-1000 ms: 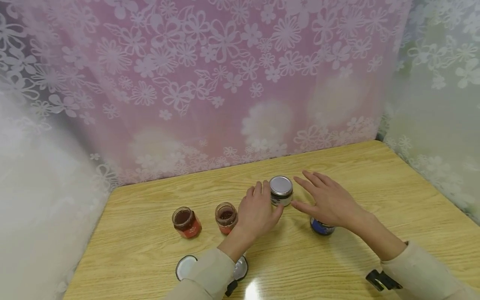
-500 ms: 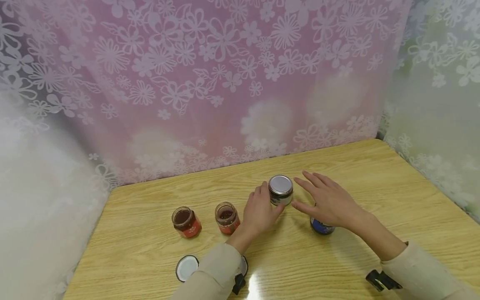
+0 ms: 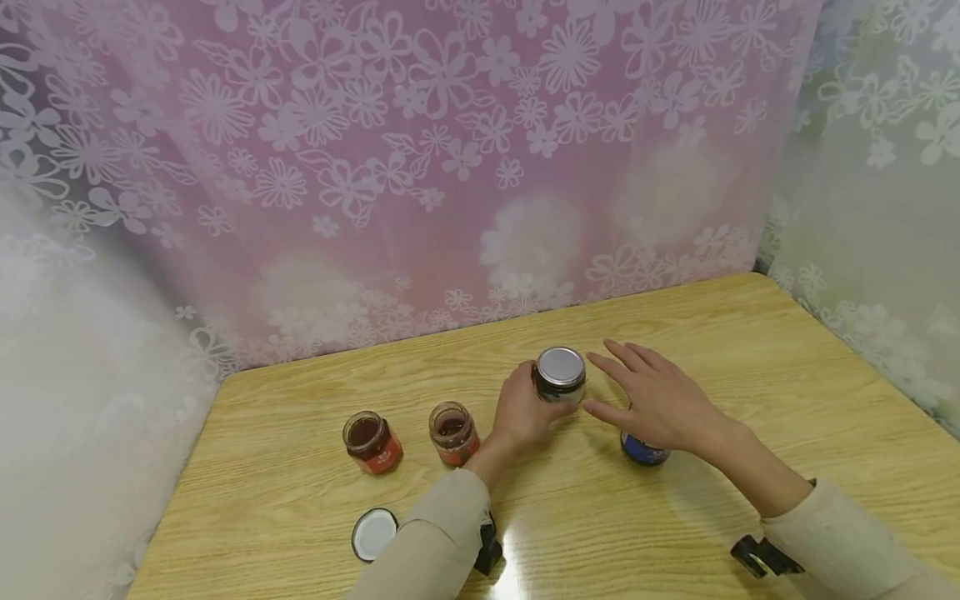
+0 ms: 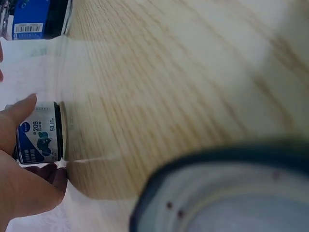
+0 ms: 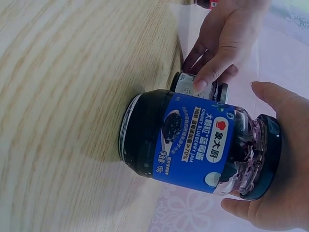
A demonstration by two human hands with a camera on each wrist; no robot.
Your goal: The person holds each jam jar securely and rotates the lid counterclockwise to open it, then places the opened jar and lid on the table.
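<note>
My left hand (image 3: pixel 520 410) grips a small jar (image 3: pixel 562 368) with a silver lid, standing near the middle of the table. In the left wrist view, the thumb lies across the jar's white and blue label (image 4: pixel 39 133), fingers on its other side. Fingers spread, my right hand (image 3: pixel 656 398) hovers just right of that jar. Below the right hand stands a blueberry jam jar (image 5: pixel 195 142) with a blue label and dark lid, partly hidden in the head view. The right wrist view shows no fingers curled round it.
Two lidless jars with red labels, a left one (image 3: pixel 372 443) and a right one (image 3: pixel 454 434), stand left of my hands. In front of them a loose lid (image 3: pixel 374 534) lies underside up. The wooden table (image 3: pixel 300 400) ends at a flowered curtain (image 3: pixel 450 167).
My left hand has shifted right and turned round the silver-lidded jar, its fingers now mostly behind it. The left sleeve now covers a second loose lid. The right hand has hardly moved.
</note>
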